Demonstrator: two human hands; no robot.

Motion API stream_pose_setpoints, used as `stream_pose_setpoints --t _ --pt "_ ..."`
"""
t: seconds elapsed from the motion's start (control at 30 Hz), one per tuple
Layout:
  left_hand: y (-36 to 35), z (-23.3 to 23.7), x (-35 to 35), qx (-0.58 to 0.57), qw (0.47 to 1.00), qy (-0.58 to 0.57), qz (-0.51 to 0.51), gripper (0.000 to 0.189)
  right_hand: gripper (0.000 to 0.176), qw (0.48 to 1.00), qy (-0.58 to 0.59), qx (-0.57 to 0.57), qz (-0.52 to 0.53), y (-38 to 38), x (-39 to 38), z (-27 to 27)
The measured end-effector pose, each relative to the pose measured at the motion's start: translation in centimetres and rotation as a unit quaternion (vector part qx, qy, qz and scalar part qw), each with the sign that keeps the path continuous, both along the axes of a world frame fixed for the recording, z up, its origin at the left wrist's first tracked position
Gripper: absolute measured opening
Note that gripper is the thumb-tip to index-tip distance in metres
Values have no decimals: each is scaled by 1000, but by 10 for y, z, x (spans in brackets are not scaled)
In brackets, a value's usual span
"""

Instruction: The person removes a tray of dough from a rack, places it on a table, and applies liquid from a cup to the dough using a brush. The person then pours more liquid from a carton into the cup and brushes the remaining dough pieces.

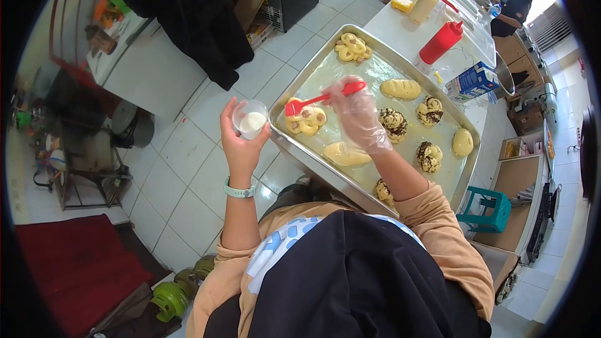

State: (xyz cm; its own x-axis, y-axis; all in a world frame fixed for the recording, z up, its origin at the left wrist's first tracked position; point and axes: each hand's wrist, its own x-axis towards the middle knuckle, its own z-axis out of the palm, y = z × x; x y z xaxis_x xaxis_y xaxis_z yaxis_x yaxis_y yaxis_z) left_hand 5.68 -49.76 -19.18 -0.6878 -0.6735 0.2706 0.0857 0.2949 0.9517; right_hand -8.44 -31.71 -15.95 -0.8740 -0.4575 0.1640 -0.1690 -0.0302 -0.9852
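Over the near left corner of the large rectangular metal baking tray (325, 178), a red silicone pastry brush (319, 99) lay tilted, its head touching a pale knotted dough piece (307, 122). The right hand (358, 116), in a clear plastic glove, had its grip pinched around the brush's handle end. Just off the tray's left edge, the bare left hand (241, 144) held a small clear plastic cup (250, 120) of white liquid upright, its grip curled about the cup from below; a mint-green wristband (239, 191) sat on that wrist. Beside the knotted piece, toward the tray's near edge, lay a plain oval dough piece (346, 154). Chocolate-swirled buns (393, 124) sat in the middle and toward the right edge, and a second knotted dough piece (352, 47) lay in the far corner. Beyond the tray's far right edge, on the white bench (400, 32), stood a red squeeze bottle (442, 42) and a blue-and-white carton (472, 81).
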Motion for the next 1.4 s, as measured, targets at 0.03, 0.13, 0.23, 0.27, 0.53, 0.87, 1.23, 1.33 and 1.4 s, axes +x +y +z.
stream_pose_setpoints --t 0.03,0.13,0.23,0.27,0.53,0.87,1.23,1.33,1.4 --pt "0 0 0 0 1000 -1 -1 78 14 1000 -1 0 -1 2 4 0" --pt "0 3 0 -13 1000 -5 -1 78 16 994 97 18 38 6 12 -3" --pt "1 1 1 -8 1000 -12 -9 78 12 974 156 152 70 12 14 -1" --pt "2 0 1 -8 1000 -8 -10 78 12 974 156 152 68 14 14 -1" --pt "21 1 -2 -9 998 3 -66 79 8 981 18 -174 -79 26 20 50" --pt "38 4 -18 -56 990 -14 -126 81 12 999 38 8 -23 14 32 42" --pt "14 -1 -9 -38 998 -11 -41 78 12 1000 -4 15 -7 45 -5 -9" --pt "11 -1 -6 -38 999 -20 -30 78 13 996 18 -49 -72 47 -4 -8" --pt "11 -1 -6 -28 999 -25 -32 77 13 998 2 -49 -38 45 -4 -6"
